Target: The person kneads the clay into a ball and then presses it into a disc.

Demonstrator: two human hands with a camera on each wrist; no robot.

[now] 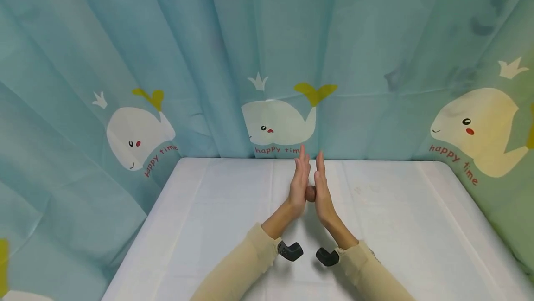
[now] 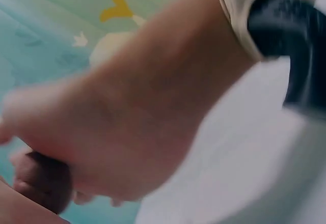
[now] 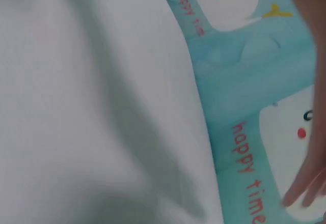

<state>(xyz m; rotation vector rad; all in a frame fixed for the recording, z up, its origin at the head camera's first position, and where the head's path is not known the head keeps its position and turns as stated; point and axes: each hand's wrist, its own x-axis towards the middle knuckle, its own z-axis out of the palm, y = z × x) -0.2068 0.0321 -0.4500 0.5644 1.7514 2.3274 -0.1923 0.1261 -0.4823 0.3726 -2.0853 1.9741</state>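
A small brown ball point(image 1: 310, 194) sits between the two palms, above the white table, in the head view. My left hand point(image 1: 298, 187) presses it from the left with straight fingers pointing up and away. From the other side my right hand point(image 1: 323, 194) presses it, its fingers also straight. The fingertips of the two hands stand slightly apart. In the left wrist view the dark brown ball point(image 2: 43, 180) shows at the lower left, touching a blurred hand. The right wrist view catches only part of a hand at its right edge, and the ball is not clear there.
A white-covered table point(image 1: 217, 208) lies under the hands. Behind it and at the sides hangs a blue-green curtain point(image 1: 375, 36) printed with whales. Black devices point(image 1: 290, 251) sit at both wrists, over beige sleeves.
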